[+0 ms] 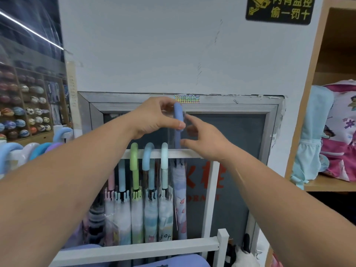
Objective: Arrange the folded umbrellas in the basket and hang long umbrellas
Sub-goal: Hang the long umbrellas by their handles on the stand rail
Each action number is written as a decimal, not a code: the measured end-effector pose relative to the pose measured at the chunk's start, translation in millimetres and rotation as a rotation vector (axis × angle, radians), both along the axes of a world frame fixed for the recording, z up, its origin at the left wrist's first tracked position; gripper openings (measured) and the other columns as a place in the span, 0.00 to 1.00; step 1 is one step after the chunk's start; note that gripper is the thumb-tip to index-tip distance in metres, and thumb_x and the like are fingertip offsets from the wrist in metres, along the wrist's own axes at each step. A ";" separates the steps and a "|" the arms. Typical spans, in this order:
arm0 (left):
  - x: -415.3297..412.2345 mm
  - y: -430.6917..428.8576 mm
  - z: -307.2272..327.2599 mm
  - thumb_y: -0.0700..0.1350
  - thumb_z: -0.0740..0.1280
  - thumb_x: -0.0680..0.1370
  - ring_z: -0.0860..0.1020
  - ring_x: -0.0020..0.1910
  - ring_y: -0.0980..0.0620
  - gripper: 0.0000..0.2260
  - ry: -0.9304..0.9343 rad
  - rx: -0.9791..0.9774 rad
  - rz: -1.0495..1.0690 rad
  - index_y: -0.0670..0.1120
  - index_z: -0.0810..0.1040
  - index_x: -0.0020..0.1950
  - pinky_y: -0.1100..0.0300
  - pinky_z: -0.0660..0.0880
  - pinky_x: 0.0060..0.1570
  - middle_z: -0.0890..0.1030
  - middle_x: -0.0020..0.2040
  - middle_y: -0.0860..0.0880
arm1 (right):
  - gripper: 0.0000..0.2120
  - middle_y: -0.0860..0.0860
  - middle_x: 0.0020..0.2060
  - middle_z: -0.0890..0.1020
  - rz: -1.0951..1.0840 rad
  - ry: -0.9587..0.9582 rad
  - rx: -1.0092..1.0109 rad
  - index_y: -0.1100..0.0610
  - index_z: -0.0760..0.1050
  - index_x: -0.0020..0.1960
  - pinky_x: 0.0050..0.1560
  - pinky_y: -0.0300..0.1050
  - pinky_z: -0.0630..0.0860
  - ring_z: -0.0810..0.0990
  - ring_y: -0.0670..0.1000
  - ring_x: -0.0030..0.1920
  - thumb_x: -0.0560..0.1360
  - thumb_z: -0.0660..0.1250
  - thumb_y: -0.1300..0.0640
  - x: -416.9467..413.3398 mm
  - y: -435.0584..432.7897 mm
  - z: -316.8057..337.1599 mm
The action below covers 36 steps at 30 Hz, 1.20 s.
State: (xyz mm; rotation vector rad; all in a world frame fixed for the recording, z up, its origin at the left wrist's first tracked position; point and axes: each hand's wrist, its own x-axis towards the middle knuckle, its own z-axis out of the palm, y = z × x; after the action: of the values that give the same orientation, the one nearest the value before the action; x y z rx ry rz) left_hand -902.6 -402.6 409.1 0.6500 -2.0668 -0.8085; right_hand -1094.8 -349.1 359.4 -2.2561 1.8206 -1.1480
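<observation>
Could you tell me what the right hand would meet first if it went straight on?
Most likely the periwinkle umbrella handle that the left hand pinches; the right hand points at its straight part. Blur hides whether they touch.

Left grip point(154, 118) pinches the blue umbrella handle point(178, 114) above the white rail point(192, 153), right grip point(206, 143) just beside.

The rail point(189, 155) was painted white. Above the rail, a periwinkle handle point(178, 116) was seen, and below the rail its canopy point(180, 201) was printed in pale lavender with pink and white shapes. On the rail, a mint handle point(164, 154), a sky-blue handle point(148, 156) and a green handle point(134, 157) were seen. Behind the rail, red characters were printed on a dark grey panel point(237, 151). High above the rail, a black sign point(279, 20) was marked with yellow characters.
</observation>
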 end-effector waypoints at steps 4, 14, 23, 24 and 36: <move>-0.2 4.5 -15.3 0.37 0.80 0.68 0.84 0.46 0.54 0.21 -0.193 -0.034 -0.016 0.34 0.80 0.57 0.63 0.80 0.53 0.84 0.50 0.43 | 0.30 0.46 0.67 0.77 -0.088 0.195 -0.028 0.47 0.65 0.76 0.68 0.48 0.70 0.73 0.49 0.69 0.77 0.69 0.45 -17.4 16.2 -4.3; -11.4 6.5 -31.0 0.62 0.80 0.56 0.83 0.50 0.54 0.29 -0.648 -0.164 0.107 0.53 0.82 0.53 0.49 0.79 0.57 0.85 0.49 0.54 | 0.18 0.33 0.57 0.79 -0.069 0.181 0.001 0.31 0.71 0.67 0.70 0.56 0.62 0.64 0.47 0.71 0.78 0.60 0.35 -19.7 13.8 -31.7; -8.6 9.9 -32.9 0.67 0.78 0.55 0.82 0.54 0.48 0.32 -0.761 -0.190 0.159 0.54 0.82 0.55 0.43 0.77 0.58 0.85 0.52 0.51 | 0.21 0.41 0.67 0.73 -0.073 0.195 0.009 0.28 0.66 0.69 0.68 0.48 0.54 0.57 0.46 0.73 0.76 0.62 0.34 -8.7 15.9 -34.8; -6.9 10.0 -33.1 0.67 0.78 0.56 0.81 0.56 0.49 0.34 -0.778 -0.212 0.173 0.55 0.81 0.58 0.44 0.76 0.61 0.84 0.55 0.52 | 0.22 0.39 0.66 0.75 -0.074 0.226 0.012 0.28 0.65 0.70 0.69 0.49 0.53 0.57 0.47 0.74 0.76 0.62 0.33 -8.4 15.5 -34.1; 44.0 9.2 -46.6 0.66 0.76 0.66 0.68 0.74 0.51 0.45 -0.839 -0.292 0.323 0.56 0.64 0.78 0.55 0.67 0.69 0.69 0.76 0.54 | 0.28 0.41 0.71 0.72 -0.067 0.442 0.078 0.39 0.63 0.72 0.75 0.68 0.39 0.53 0.50 0.79 0.75 0.63 0.32 11.2 12.3 -20.9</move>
State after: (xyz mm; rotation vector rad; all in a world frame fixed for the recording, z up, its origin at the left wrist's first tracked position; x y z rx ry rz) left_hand -858.5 -393.4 362.5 1.2580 -2.6275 -0.0090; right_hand -1083.6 -336.8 338.6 -2.5736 2.0484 -0.5990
